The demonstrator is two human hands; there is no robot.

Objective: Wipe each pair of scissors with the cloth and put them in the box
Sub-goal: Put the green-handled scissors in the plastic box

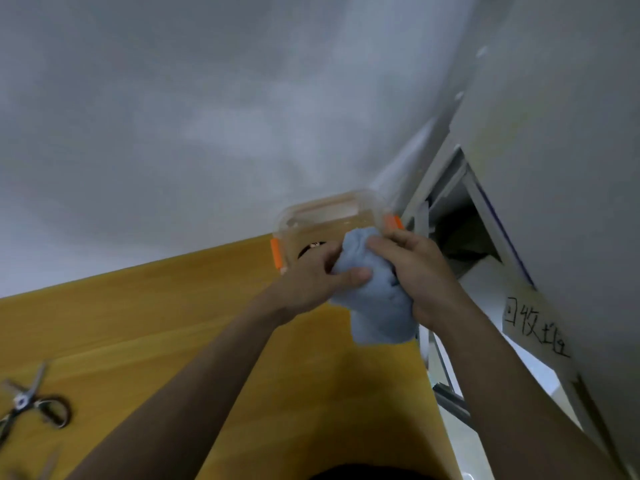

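Together, both hands bunch a light blue cloth (375, 299) above the tabletop's far right corner.

Whatever the cloth wraps is hidden, so no scissors can be made out inside it. The left hand (313, 280) grips the cloth's left side, thumb pressed across the front and fingers (329, 252) curled behind; the right hand (424, 271) clamps its upper right side, fingers (382, 242) curled over the top fold. Just behind the hands, a clear plastic box (325, 220) with orange latches (276, 255) stands open at the far right corner of the yellow wooden tabletop (156, 323), with something dark inside that is too blurred to name. One pair of scissors (29, 405) lies with blades parted at the tabletop's near left edge, well apart from the box.
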